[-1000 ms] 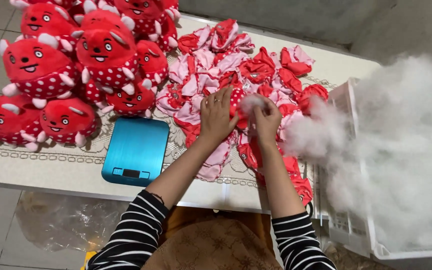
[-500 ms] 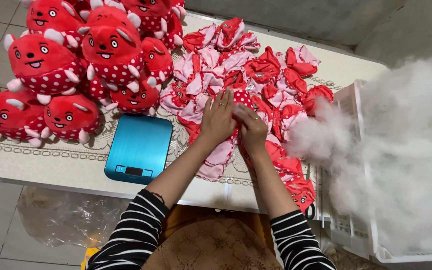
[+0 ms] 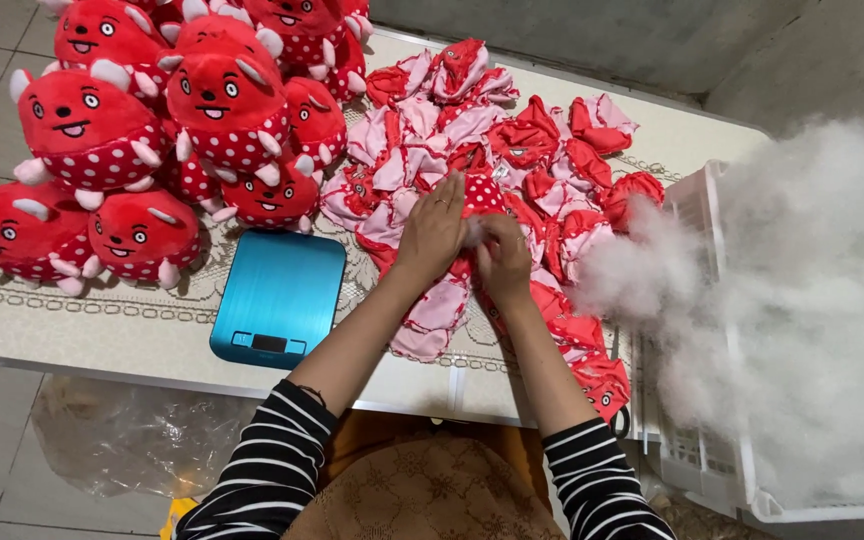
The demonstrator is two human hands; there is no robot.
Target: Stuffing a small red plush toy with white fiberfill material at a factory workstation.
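Both hands point(image 3: 467, 245) on red toy skin point(image 3: 480, 195)

A pale rectangular table with a lace-patterned cloth point(image 3: 102, 325) carries everything. On its left part sits a heap of stuffed red plush toys with white polka dots point(image 3: 152, 130). Just beside them lies a flat blue kitchen scale point(image 3: 280, 296) (near the front edge). A spread of unstuffed red-and-pink fabric toy skins point(image 3: 512, 160) covers the middle and right.
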